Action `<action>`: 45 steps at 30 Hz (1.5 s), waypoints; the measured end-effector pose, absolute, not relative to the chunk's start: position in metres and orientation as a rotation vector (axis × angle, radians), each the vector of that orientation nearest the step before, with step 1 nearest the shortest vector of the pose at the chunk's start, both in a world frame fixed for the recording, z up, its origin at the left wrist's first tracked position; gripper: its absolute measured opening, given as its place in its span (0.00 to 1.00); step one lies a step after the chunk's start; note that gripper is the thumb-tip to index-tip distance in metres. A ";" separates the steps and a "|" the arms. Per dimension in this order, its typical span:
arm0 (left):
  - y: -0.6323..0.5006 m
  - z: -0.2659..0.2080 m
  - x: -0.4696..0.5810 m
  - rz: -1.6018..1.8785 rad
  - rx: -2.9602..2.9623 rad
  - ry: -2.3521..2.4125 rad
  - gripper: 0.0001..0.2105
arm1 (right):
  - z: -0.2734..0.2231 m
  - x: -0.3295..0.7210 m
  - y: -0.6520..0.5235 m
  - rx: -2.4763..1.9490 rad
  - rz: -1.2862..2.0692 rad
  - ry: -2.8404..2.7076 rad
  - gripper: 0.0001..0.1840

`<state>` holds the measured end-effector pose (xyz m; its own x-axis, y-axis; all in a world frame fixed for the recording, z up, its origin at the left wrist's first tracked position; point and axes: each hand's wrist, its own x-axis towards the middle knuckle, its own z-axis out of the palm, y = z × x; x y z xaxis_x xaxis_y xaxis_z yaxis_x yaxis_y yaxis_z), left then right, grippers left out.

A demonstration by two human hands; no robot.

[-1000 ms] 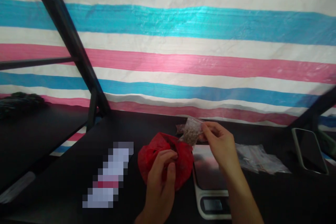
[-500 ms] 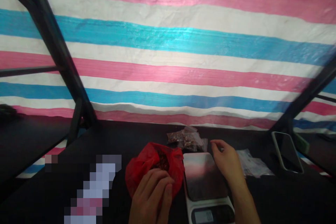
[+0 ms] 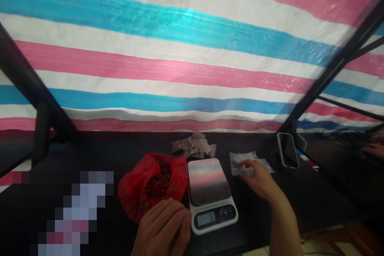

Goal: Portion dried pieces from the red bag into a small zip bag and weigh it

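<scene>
Far left of the black worktop [image 3: 99,152]: a pixelated patch [image 3: 76,212], contents unreadable. Next, a red bag [image 3: 144,186] of thin crinkled plastic, mouth open, dark reddish-brown pieces inside; too small to identify. Left hand [image 3: 163,230] at the near edge of the bag, fingers curled loosely downward, gripping nothing visible; wrist cut off by the frame bottom. Whether it touches the bag, cannot tell.

Centre: kitchen scale [image 3: 211,194], white body, smooth reflective platter, small grey display with digits hard to read. Nothing on the platter. Behind it, filled clear packets [image 3: 193,149], lumpy, brownish contents.

Right of the scale: flat clear bags [image 3: 249,163], glossy, stacked. Right hand [image 3: 259,178] palm down, fingertips on that stack, covering its near part; fingers spread, not closed around anything. Farther right, a phone [image 3: 288,150], dark screen. Striped tarp [image 3: 180,60] behind. Right edge: another person's hand [image 3: 373,150], blurred.
</scene>
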<state>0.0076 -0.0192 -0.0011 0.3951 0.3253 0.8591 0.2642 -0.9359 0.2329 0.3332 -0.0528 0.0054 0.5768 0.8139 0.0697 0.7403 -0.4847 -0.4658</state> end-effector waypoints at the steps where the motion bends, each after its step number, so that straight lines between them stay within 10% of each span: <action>1: -0.019 -0.001 0.009 1.595 2.567 0.527 0.10 | 0.005 0.332 -0.054 -2.359 0.240 -1.270 0.19; 12: -0.035 -0.009 0.014 1.649 2.555 0.670 0.07 | 0.045 0.301 -0.054 -1.887 0.558 -1.357 0.11; 20: -0.040 -0.041 0.017 1.626 2.414 1.027 0.35 | 0.089 0.188 -0.056 -1.449 1.155 -1.807 0.05; 30: -0.029 -0.028 0.004 1.423 1.506 1.184 0.18 | 0.082 0.154 -0.023 -1.454 0.828 -1.808 0.05; 45: 0.007 -0.030 -0.032 1.411 1.139 1.272 0.18 | 0.024 0.099 0.050 -1.769 0.150 -2.175 0.13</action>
